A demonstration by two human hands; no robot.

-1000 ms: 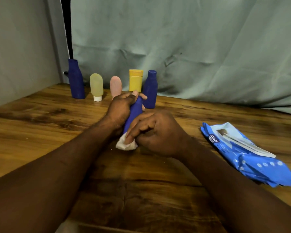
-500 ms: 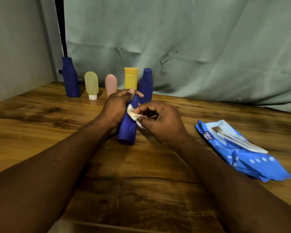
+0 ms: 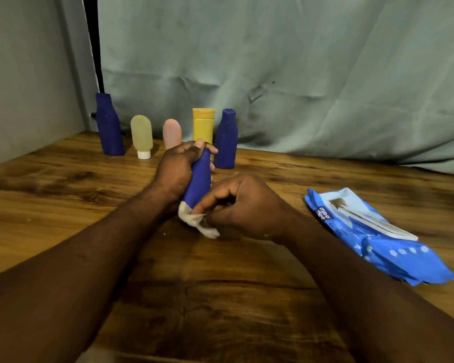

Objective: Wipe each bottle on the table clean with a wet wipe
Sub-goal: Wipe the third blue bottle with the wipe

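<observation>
**While the left hand (image 3: 177, 174) grips, the right hand (image 3: 244, 205) wipes**

Left fingers curl round a tilted blue bottle (image 3: 200, 179) over the middle of the wooden table (image 3: 63, 205); the right pinches a white wet wipe (image 3: 194, 221) against its lower end. Five other bottles (image 3: 141, 136) stand behind, a blue wipes pack (image 3: 378, 231) to the right.

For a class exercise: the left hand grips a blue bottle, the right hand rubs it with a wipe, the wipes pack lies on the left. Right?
No: the head view shows the wipes pack on the right. Left hand grips the blue bottle; right hand rubs it with a wipe.
</observation>
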